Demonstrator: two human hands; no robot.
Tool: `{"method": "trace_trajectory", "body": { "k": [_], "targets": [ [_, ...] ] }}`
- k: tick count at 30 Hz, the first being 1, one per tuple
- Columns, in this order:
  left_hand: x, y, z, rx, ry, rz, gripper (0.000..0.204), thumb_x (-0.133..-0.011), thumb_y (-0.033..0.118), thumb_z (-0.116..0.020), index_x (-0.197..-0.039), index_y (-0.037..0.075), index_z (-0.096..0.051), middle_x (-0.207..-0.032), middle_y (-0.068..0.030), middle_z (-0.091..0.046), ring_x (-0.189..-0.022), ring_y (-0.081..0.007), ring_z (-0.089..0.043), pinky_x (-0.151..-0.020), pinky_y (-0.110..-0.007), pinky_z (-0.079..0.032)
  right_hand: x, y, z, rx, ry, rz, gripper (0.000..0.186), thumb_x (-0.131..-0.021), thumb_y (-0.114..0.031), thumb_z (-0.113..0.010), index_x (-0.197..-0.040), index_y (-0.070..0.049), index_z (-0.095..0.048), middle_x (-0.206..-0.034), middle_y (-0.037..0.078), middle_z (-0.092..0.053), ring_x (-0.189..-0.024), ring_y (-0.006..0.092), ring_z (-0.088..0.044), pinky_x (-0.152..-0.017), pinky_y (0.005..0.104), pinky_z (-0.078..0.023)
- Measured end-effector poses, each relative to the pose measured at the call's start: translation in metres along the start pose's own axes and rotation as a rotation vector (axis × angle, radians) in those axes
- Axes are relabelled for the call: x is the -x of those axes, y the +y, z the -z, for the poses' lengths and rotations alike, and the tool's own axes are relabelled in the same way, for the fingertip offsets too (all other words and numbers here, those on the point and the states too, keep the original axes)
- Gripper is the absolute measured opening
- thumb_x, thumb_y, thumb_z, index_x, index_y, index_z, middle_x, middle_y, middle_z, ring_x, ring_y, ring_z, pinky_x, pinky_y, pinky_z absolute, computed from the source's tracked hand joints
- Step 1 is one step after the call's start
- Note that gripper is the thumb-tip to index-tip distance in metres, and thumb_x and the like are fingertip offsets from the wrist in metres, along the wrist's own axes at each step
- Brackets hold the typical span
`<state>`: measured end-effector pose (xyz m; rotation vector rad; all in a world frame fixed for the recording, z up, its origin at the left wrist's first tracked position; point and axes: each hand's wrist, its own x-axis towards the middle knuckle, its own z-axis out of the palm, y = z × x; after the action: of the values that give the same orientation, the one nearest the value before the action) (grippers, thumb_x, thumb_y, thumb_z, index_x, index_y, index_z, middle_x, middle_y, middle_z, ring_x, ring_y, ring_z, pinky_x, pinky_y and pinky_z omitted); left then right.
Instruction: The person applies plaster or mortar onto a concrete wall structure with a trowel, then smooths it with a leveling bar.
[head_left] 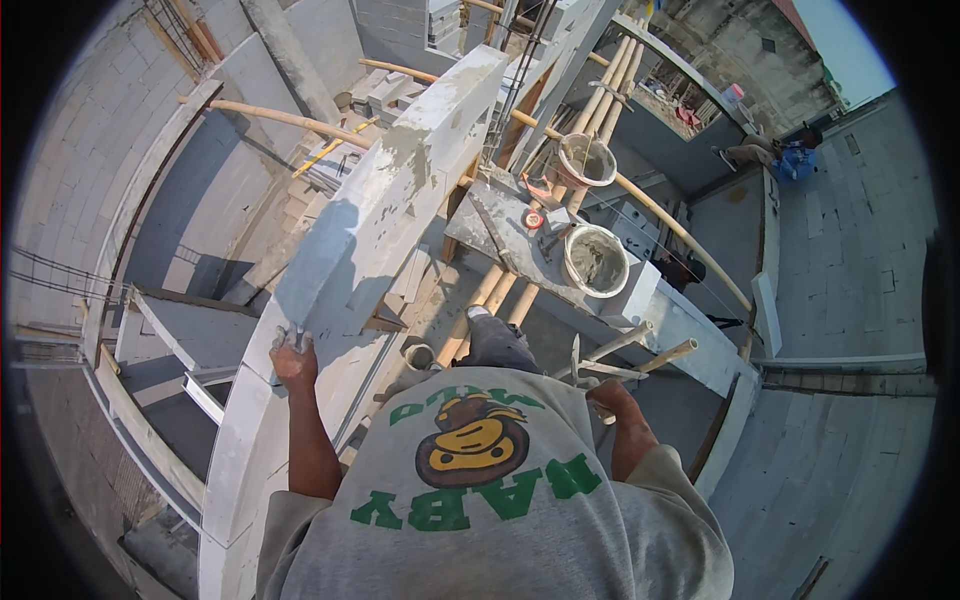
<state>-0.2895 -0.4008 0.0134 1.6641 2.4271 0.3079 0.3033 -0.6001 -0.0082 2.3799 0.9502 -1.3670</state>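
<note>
Our left hand (293, 362) rests on the pale wall (365, 190), its fingers bent – we cannot tell whether they grip anything. Our right hand (605, 396), partly hidden by our shirt (520, 540), is near some pole ends (668, 356) – open or closed, we cannot tell. Ahead, a red tape measure (533, 219) lies on a board (527, 258), near two mortar buckets (603, 293).

Garments: grey short-sleeved T-shirt (400, 565), printed with brown-and-yellow cartoon monkey head (472, 460) and green block lettering (437, 509); dark trousers (502, 345).
</note>
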Motion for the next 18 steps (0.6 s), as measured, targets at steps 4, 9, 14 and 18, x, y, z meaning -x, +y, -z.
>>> {"method": "trace_trajectory", "body": {
  "k": [4, 9, 14, 18],
  "targets": [
    [0.003, -0.005, -0.005, 0.095, -0.007, -0.033, 0.047, -0.084, 0.032, -0.06, -0.125, 0.009, -0.055, -0.135, -0.0161, -0.045, -0.121, -0.0339, -0.041, -0.104, -0.039, -0.031, -0.042, 0.003, -0.002, 0.198, 0.013, 0.143, 0.045, -0.066, -0.033, -0.069, -0.094, 0.002, -0.067, -0.094, 0.02, -0.067, -0.087, 0.0298, -0.065, -0.076, 0.0368, -0.049],
    [0.01, 0.0, -0.012, 0.162, 0.043, -0.018, 0.05, -0.084, 0.03, -0.061, -0.129, 0.01, -0.051, -0.139, -0.0119, -0.041, -0.123, -0.0336, -0.039, -0.106, -0.039, -0.028, -0.087, -0.004, 0.006, 0.352, -0.067, 0.266, 0.048, -0.066, -0.035, -0.068, -0.095, 0.004, -0.066, -0.095, 0.02, -0.066, -0.09, 0.0307, -0.064, -0.077, 0.038, -0.048],
    [0.007, 0.019, -0.017, 0.098, 0.075, 0.062, 0.052, -0.084, 0.03, -0.061, -0.13, 0.009, -0.049, -0.141, -0.014, -0.038, -0.125, -0.0338, -0.036, -0.107, -0.039, -0.027, -0.082, -0.035, 0.059, 0.452, -0.129, 0.399, 0.042, -0.076, -0.037, -0.06, -0.096, 0.0, -0.067, -0.101, 0.022, -0.063, -0.097, 0.0348, -0.061, -0.08, 0.0398, -0.048],
    [0.0, 0.044, -0.022, -0.004, 0.034, 0.227, 0.058, -0.083, 0.031, -0.062, -0.131, 0.004, -0.046, -0.142, -0.0167, -0.035, -0.127, -0.0356, -0.034, -0.108, -0.04, -0.026, -0.095, -0.056, 0.098, 0.414, -0.052, 0.2, 0.043, -0.074, -0.038, -0.062, -0.095, 0.0, -0.068, -0.1, 0.023, -0.064, -0.098, 0.0338, -0.061, -0.08, 0.0384, -0.047]
  ]
}}
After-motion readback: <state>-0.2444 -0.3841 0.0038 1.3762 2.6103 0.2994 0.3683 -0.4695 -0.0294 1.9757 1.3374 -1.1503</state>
